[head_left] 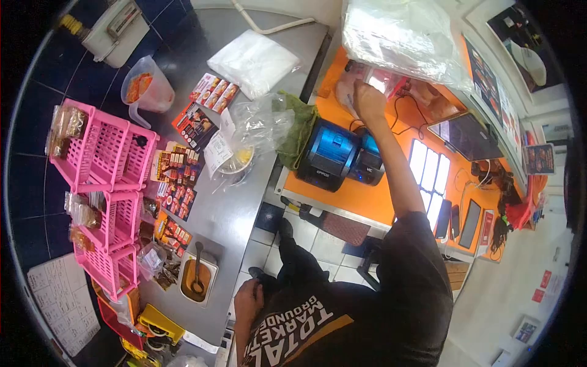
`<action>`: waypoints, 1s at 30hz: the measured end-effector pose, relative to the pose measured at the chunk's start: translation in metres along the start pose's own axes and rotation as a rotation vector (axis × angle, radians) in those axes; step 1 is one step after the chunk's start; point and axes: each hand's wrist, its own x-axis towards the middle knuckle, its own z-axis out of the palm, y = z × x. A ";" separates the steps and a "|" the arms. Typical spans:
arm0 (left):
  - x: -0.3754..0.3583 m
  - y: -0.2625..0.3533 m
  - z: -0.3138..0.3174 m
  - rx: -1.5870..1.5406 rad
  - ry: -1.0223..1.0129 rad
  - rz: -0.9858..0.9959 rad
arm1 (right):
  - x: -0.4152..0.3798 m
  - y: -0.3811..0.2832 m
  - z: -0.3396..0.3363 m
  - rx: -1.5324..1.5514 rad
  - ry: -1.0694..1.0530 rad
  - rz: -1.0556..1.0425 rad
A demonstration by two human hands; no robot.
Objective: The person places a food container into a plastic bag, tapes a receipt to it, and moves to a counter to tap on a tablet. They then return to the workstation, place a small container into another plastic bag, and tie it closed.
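Observation:
My right hand (369, 103) reaches over the orange counter with its fingers closed, at a clear plastic container or bag (350, 92) with pinkish contents. Whatever the fingers grip is hidden. My left hand (249, 300) hangs low beside the steel counter's edge, fingers curled, with nothing visible in it. Below the right forearm stand two black-and-blue printers (330, 153). A large stack of clear plastic bags (400, 30) lies just above the right hand.
On the steel counter (211, 244) are a bagged bowl with a receipt (235, 160), printed cards (195, 128), a measuring jug (147, 85) and a pan with a ladle (199, 278). Pink baskets (110, 147) line the wall. A monitor (465, 137) and phones (449, 219) occupy the orange counter.

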 end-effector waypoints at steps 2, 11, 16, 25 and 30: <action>-0.001 0.002 -0.001 0.004 -0.007 -0.007 | 0.001 0.006 0.011 0.009 -0.018 0.093; -0.008 0.002 0.000 0.022 0.014 -0.029 | 0.035 0.015 0.063 0.090 -0.273 0.114; -0.010 0.008 -0.001 0.035 0.012 -0.073 | 0.050 -0.003 0.074 -0.128 -0.355 0.016; -0.027 -0.008 -0.001 0.012 0.040 -0.140 | 0.051 -0.007 0.073 0.013 -0.165 0.249; -0.037 -0.009 -0.002 -0.006 0.098 -0.124 | 0.011 -0.011 -0.002 -0.016 -0.080 0.225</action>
